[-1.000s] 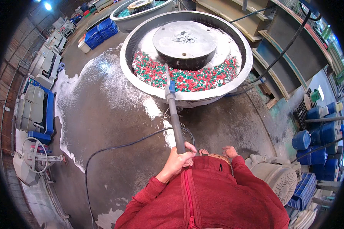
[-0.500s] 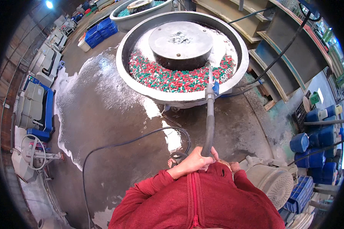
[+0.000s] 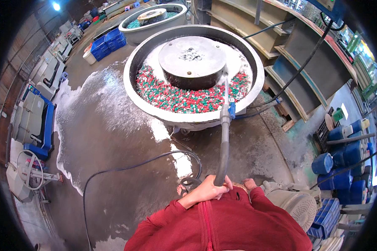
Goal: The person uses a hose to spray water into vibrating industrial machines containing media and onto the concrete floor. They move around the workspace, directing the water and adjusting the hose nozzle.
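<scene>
Head view: fingers of the left hand [image 3: 208,190] are wrapped around the lower end of a grey hose [image 3: 223,163] in front of the red jacket [image 3: 234,221]. The right hand [image 3: 250,184] is by the right hip; the state of its fingers cannot be told. The hose points away from the body, its blue valve handle [image 3: 232,111] near the rim of a round tub [image 3: 157,111]. Water [image 3: 226,90] streams from it onto red, green and white pieces [image 3: 184,100], which lie around a raised centre [image 3: 192,58]. White foam [image 3: 98,85] covers part of the floor [image 3: 113,134].
</scene>
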`<state>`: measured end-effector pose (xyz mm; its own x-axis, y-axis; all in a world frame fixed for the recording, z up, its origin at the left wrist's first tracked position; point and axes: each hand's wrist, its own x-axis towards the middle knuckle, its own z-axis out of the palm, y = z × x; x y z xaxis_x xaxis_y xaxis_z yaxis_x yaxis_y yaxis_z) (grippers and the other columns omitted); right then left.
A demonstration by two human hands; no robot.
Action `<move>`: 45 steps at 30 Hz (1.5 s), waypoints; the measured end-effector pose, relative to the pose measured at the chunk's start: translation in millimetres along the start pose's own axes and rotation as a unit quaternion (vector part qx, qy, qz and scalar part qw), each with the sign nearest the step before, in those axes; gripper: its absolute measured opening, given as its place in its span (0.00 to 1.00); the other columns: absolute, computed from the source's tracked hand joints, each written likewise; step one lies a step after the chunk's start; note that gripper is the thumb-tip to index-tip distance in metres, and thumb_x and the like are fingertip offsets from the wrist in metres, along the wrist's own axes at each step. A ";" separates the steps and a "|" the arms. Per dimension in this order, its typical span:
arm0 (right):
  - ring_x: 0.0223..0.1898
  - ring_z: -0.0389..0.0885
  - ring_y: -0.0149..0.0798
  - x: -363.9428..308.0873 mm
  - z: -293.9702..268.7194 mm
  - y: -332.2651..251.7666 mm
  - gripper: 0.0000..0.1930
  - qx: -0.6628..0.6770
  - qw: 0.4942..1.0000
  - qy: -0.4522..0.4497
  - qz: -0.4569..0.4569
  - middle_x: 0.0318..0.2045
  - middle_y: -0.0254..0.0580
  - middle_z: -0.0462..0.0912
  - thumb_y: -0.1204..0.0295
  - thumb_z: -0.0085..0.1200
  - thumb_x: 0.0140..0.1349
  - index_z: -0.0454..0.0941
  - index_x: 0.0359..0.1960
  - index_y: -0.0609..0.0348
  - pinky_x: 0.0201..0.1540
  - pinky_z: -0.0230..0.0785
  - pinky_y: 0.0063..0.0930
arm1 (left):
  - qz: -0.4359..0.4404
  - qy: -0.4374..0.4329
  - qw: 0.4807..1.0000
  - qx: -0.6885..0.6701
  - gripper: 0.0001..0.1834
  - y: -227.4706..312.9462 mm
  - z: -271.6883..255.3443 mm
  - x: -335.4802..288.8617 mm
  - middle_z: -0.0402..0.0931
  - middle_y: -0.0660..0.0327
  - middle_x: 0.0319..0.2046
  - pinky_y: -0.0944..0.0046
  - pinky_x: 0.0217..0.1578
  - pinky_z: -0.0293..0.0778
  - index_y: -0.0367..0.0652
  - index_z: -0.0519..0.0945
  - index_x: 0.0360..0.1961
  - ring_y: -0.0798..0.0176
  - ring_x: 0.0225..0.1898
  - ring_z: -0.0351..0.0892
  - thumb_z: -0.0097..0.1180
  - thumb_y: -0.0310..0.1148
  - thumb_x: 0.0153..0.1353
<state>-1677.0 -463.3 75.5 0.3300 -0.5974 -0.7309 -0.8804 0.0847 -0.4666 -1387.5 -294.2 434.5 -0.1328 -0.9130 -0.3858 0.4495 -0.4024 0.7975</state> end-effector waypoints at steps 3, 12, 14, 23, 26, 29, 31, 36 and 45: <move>0.38 0.79 0.39 -5.0 5.6 -9.8 0.16 -0.112 0.991 0.006 -0.076 0.38 0.43 0.79 0.70 0.49 0.46 0.78 0.40 0.54 0.41 0.70 0.27 | 0.026 0.008 0.999 0.022 0.01 0.2 -3.4 -9.0 0.67 0.66 0.17 0.74 0.16 0.59 0.39 0.73 0.27 0.76 0.15 0.62 0.50 0.24 0.51; 0.43 0.75 0.45 8.3 35.5 -20.9 0.17 -0.115 0.991 0.024 -0.059 0.40 0.42 0.78 0.66 0.49 0.45 0.78 0.40 0.44 0.48 0.66 0.32 | 0.020 0.023 1.000 -0.007 0.02 11.1 -9.0 -18.3 0.65 0.65 0.12 0.71 0.16 0.64 0.34 0.73 0.28 0.74 0.11 0.60 0.49 0.19 0.51; 0.42 0.75 0.47 2.9 40.0 -24.7 0.18 -0.135 0.983 0.041 -0.120 0.40 0.42 0.78 0.67 0.49 0.45 0.78 0.41 0.46 0.47 0.67 0.33 | 0.019 0.004 1.000 -0.009 0.03 10.2 -14.4 -16.3 0.64 0.65 0.12 0.71 0.16 0.64 0.33 0.73 0.28 0.74 0.11 0.60 0.48 0.19 0.51; 0.29 0.73 0.27 -75.8 -59.1 -232.8 0.15 0.481 0.777 0.212 -0.348 0.33 0.36 0.75 0.69 0.38 0.64 0.67 0.50 0.60 0.30 0.68 0.19 | -0.009 0.026 0.999 0.023 0.03 22.5 -16.3 -0.8 0.60 0.66 0.10 0.69 0.15 0.64 0.34 0.71 0.27 0.74 0.09 0.57 0.48 0.20 0.49; 0.33 0.71 0.26 -70.2 -110.6 -325.0 0.22 0.482 0.743 0.193 -0.422 0.35 0.34 0.73 0.59 0.37 0.64 0.60 0.56 0.55 0.34 0.66 0.21 | -0.030 0.033 0.999 0.010 0.02 27.1 -15.1 4.9 0.58 0.66 0.07 0.68 0.14 0.60 0.35 0.68 0.22 0.72 0.08 0.55 0.48 0.21 0.47; 0.43 0.68 0.29 -56.7 -124.9 -384.6 0.26 0.415 0.791 0.223 -0.390 0.41 0.33 0.71 0.54 0.38 0.62 0.60 0.57 0.57 0.44 0.62 0.25 | -0.018 0.026 0.999 0.029 0.02 25.8 -13.6 1.3 0.61 0.67 0.10 0.72 0.14 0.59 0.37 0.71 0.26 0.75 0.10 0.58 0.51 0.23 0.50; 0.45 0.67 0.29 -46.3 -122.7 -413.9 0.26 0.492 0.783 0.161 -0.346 0.42 0.33 0.71 0.53 0.40 0.61 0.63 0.54 0.60 0.48 0.59 0.23 | -0.029 0.024 0.996 0.080 0.01 22.8 -15.3 -3.2 0.62 0.67 0.12 0.73 0.14 0.58 0.38 0.72 0.27 0.75 0.11 0.59 0.50 0.23 0.51; 0.31 0.68 0.25 -56.4 -115.4 -429.1 0.12 0.576 0.738 0.027 -0.351 0.27 0.28 0.71 0.62 0.51 0.55 0.71 0.36 0.53 0.36 0.62 0.20 | 0.002 0.005 0.998 0.066 0.01 11.2 -19.8 -8.6 0.65 0.67 0.14 0.74 0.14 0.59 0.40 0.72 0.27 0.75 0.13 0.62 0.50 0.24 0.51; 0.27 0.72 0.32 -84.8 -88.6 -432.5 0.09 0.588 0.759 -0.111 -0.257 0.25 0.36 0.72 0.67 0.51 0.54 0.71 0.33 0.58 0.27 0.75 0.42 | 0.023 0.049 0.995 0.081 0.04 -2.2 -24.7 -2.8 0.67 0.68 0.14 0.73 0.15 0.62 0.39 0.74 0.27 0.75 0.14 0.65 0.50 0.25 0.48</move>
<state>-1354.4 -519.9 383.4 0.6910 -0.6545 -0.3068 0.2531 0.6167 -0.7454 -1366.3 -289.1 422.4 -0.0245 -0.9224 -0.3854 0.3045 -0.3741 0.8760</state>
